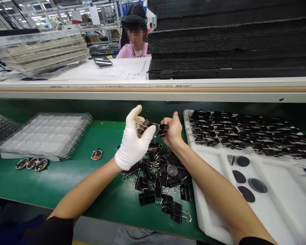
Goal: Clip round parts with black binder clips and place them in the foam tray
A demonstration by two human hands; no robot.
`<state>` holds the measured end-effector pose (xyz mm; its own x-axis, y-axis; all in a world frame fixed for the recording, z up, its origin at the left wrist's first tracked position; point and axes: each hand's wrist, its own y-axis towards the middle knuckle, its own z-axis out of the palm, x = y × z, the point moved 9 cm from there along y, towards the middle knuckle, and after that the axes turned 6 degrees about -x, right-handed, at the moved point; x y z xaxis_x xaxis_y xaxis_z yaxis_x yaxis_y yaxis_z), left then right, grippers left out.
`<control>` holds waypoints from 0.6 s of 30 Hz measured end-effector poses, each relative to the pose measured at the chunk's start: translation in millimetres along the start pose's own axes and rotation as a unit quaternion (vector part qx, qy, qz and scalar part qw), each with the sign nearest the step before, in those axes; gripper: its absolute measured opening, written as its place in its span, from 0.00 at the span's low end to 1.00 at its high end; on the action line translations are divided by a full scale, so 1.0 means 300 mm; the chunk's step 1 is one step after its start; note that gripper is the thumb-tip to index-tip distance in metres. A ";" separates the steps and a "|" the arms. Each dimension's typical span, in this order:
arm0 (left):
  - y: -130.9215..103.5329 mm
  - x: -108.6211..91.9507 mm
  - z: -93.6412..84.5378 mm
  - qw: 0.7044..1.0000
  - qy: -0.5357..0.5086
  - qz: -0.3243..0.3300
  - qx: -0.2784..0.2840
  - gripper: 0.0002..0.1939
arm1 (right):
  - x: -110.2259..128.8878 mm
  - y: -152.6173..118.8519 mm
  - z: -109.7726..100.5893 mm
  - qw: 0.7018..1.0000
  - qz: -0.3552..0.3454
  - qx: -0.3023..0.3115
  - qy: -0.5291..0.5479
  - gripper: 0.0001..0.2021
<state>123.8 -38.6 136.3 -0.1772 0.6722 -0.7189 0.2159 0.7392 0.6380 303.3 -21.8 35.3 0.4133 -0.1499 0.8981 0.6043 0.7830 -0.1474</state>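
My left hand [136,141], in a white glove, is closed around a small round dark part [156,129] that has a binder clip [143,126] on its left side. My bare right hand [173,131] pinches a black binder clip [163,130] against the right edge of that part. Whether this clip's jaws are on the part is too small to tell. Below both hands lies a loose pile of black binder clips [156,187] with silver wire handles. A grey disc [172,170] rests among them.
On the right, a white foam tray [209,170] holds rows of clipped parts [244,132] and several dark discs [246,194]. Clear plastic trays [46,134] are stacked at left, near small round parts [32,163]. Beyond the shelf edge [91,89] are black foam sheets [232,41] and a person [132,49].
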 end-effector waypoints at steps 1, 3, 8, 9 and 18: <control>-0.008 0.009 -0.001 1.000 -0.003 -0.008 -0.020 0.31 | 0.002 -0.004 -0.005 1.000 -0.008 -0.016 -0.009 0.37; -0.024 0.027 0.000 0.998 -0.006 -0.030 -0.053 0.27 | 0.010 -0.013 -0.009 0.999 -0.025 -0.036 -0.029 0.37; -0.046 0.038 0.013 0.995 0.008 -0.059 -0.076 0.24 | 0.042 -0.025 -0.017 0.993 -0.065 -0.073 -0.061 0.40; -0.048 0.035 0.013 0.995 0.015 -0.056 -0.079 0.23 | 0.044 -0.026 -0.018 0.993 -0.065 -0.075 -0.060 0.40; -0.018 0.012 0.008 0.995 0.040 -0.008 -0.096 0.22 | 0.035 0.000 -0.006 0.993 -0.026 -0.088 -0.074 0.41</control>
<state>124.3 -40.5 129.6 -0.2564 0.6559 -0.7100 0.0262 0.7390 0.6732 308.9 -24.4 43.9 0.2824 -0.0869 0.9554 0.7370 0.6572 -0.1581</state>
